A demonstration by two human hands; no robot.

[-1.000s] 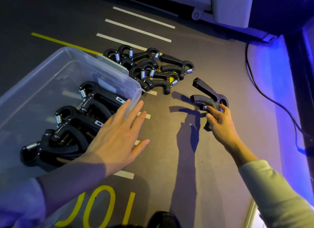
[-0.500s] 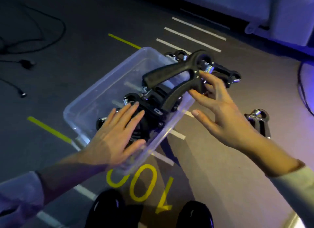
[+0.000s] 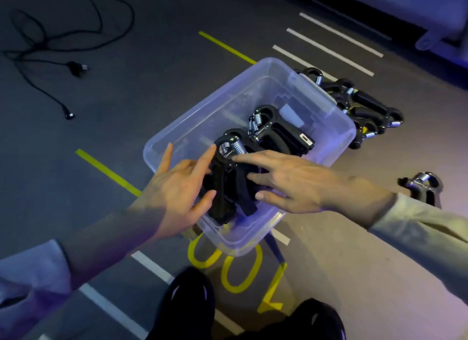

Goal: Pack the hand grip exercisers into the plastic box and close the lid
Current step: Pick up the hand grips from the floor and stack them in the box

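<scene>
Head view shows both the left hand [image 3: 177, 188] and the right hand [image 3: 291, 182], fingers nearly straight, pressing an exerciser [image 3: 228, 188] into the clear box [image 3: 177, 127] at frame centre; stacked crookedly, it may block the lid later.

dark grey floor [image 3: 152, 91] with white and yellow painted lines [image 3: 329, 39], a loose black cable [image 3: 50, 43], bluish light.

Clear glossy plastic box [image 3: 336, 117], matt black exercisers [image 3: 228, 188] with shiny metal springs [image 3: 238, 147].
</scene>
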